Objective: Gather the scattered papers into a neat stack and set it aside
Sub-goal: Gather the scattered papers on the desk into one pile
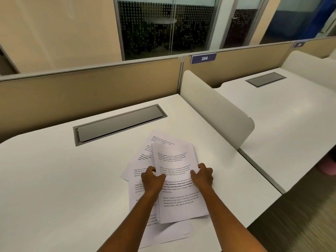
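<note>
Several white printed papers (175, 160) lie overlapped and fanned out on the white desk (54, 179), near its front middle. My left hand (152, 179) grips the left edge of the top bundle of sheets. My right hand (202, 176) grips the right edge of the same bundle. The bundle is slightly lifted and bowed between the hands. More loose sheets (135, 179) stick out beneath it to the left, behind it and toward the front edge.
A grey cable hatch (120, 122) is set into the desk behind the papers. A rounded white divider (216, 110) stands at the desk's right edge, with a neighbouring desk (291, 120) beyond. A beige partition (91, 88) closes the back.
</note>
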Motion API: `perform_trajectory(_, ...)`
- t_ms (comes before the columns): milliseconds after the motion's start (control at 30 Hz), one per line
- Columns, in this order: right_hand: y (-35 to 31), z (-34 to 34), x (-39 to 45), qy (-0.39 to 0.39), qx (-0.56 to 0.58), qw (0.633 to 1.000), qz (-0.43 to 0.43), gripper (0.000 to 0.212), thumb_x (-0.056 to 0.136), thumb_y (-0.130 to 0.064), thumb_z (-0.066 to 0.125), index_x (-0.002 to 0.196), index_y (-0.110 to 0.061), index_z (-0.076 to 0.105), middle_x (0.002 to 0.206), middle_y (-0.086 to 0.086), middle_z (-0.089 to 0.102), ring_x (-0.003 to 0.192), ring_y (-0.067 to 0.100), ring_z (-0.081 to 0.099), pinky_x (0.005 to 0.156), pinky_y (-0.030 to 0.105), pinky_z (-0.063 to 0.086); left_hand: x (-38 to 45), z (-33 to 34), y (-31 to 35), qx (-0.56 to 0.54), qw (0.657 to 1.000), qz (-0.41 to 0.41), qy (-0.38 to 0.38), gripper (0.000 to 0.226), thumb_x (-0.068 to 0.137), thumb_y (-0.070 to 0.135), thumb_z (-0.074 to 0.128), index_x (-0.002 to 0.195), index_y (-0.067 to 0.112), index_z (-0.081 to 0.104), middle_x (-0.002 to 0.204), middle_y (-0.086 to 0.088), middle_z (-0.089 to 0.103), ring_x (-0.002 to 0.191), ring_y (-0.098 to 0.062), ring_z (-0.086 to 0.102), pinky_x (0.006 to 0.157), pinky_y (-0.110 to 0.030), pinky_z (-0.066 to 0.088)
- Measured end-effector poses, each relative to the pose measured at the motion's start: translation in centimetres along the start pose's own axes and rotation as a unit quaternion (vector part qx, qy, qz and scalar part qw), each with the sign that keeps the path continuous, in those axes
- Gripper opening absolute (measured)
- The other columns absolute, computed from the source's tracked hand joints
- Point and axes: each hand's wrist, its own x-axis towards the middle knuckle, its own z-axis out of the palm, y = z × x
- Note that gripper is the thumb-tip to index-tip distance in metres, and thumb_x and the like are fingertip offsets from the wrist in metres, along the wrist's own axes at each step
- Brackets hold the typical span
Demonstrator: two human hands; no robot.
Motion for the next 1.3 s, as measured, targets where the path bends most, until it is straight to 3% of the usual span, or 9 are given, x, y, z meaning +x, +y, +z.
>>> perform_trajectory(200, -0.1, 0.3, -0.8, -0.014, 0.083, 0.995, -0.046, 0.037, 0.088, -0.02, 0.06, 0.123, -0.008, 0.052, 0.122, 0.014, 0.064, 0.107, 0.031, 0.062, 0.094, 0.039, 0.052, -0.1, -1.0, -0.3, -0.047, 0.999, -0.014, -0.015, 0.041, 0.08, 0.0, 0.068, 0.112, 0.017, 0.048, 0.114, -0.009, 0.065, 0.096, -0.026, 0.066, 0.074, -0.031, 0.056)
perform_trajectory(333, -0.2, 0.4, -2.0, -0.009, 0.133, 0.99, -0.051, 0.034, 0.09, -0.012, 0.058, 0.122, -0.009, 0.048, 0.118, 0.017, 0.064, 0.089, 0.027, 0.061, 0.077, 0.027, 0.048, -0.6, -2.3, -0.8, -0.041, 0.999, -0.031, -0.003, 0.051, 0.083, -0.001, 0.064, 0.125, 0.017, 0.042, 0.114, -0.007, 0.062, 0.1, -0.028, 0.066, 0.076, -0.033, 0.058)
perform_trajectory(500, -1.0, 1.5, -4.2, -0.051, 0.126, 0.99, -0.043, 0.048, 0.091, -0.015, 0.06, 0.137, -0.006, 0.046, 0.133, 0.015, 0.058, 0.117, 0.031, 0.06, 0.097, 0.034, 0.049, -1.2, -4.4, -1.9, 0.016, 0.998, -0.052, 0.027, 0.037, 0.084, 0.004, 0.061, 0.12, 0.006, 0.056, 0.121, -0.014, 0.066, 0.106, -0.034, 0.065, 0.087, -0.04, 0.057)
perform_trajectory(600, -1.2, 2.4, -5.5, -0.07, 0.08, 0.994, -0.039, 0.038, 0.089, -0.018, 0.059, 0.124, -0.004, 0.057, 0.123, 0.013, 0.065, 0.11, 0.029, 0.063, 0.093, 0.033, 0.052, -1.7, -5.5, -2.5, 0.078, 0.995, -0.055, 0.038, 0.045, 0.079, 0.018, 0.064, 0.122, 0.006, 0.056, 0.123, -0.015, 0.063, 0.108, -0.036, 0.063, 0.091, -0.045, 0.056)
perform_trajectory(733, -1.2, 3.2, -6.9, -0.067, 0.015, 0.996, -0.048, 0.034, 0.084, -0.022, 0.059, 0.113, -0.004, 0.063, 0.115, 0.012, 0.067, 0.104, 0.03, 0.064, 0.086, 0.032, 0.054, -2.6, -6.2, -2.6, 0.159, 0.983, -0.084, 0.042, 0.053, 0.081, 0.029, 0.064, 0.128, 0.012, 0.046, 0.13, -0.018, 0.045, 0.124, -0.038, 0.045, 0.1, -0.05, 0.048)
perform_trajectory(833, -1.3, 3.7, -7.7, -0.061, -0.02, 0.997, -0.052, 0.04, 0.083, -0.027, 0.059, 0.116, -0.006, 0.06, 0.117, 0.013, 0.063, 0.105, 0.031, 0.062, 0.088, 0.038, 0.056, -3.3, -6.3, -2.8, 0.162, 0.981, -0.096, 0.041, 0.056, 0.081, 0.033, 0.064, 0.129, 0.014, 0.043, 0.132, -0.018, 0.041, 0.126, -0.038, 0.042, 0.102, -0.053, 0.046)
perform_trajectory(1100, -1.3, 4.2, -10.2, -0.07, -0.01, 0.997, -0.028, 0.052, 0.089, -0.03, 0.058, 0.134, -0.008, 0.043, 0.132, 0.016, 0.048, 0.116, 0.032, 0.056, 0.095, 0.035, 0.046, -4.4, -7.1, -3.5, 0.133, 0.988, -0.062, 0.038, 0.056, 0.08, 0.032, 0.066, 0.129, 0.013, 0.048, 0.127, -0.019, 0.047, 0.119, -0.039, 0.048, 0.095, -0.046, 0.048)
perform_trajectory(1300, -1.0, 4.5, -11.2, -0.064, -0.007, 0.998, -0.028, 0.057, 0.089, -0.033, 0.059, 0.136, -0.009, 0.039, 0.132, 0.016, 0.046, 0.116, 0.033, 0.056, 0.095, 0.035, 0.046, -4.2, -8.0, -4.0, 0.057, 0.998, -0.034, 0.023, 0.053, 0.065, 0.042, 0.069, 0.111, 0.02, 0.056, 0.116, -0.011, 0.061, 0.099, -0.032, 0.062, 0.087, -0.048, 0.057)
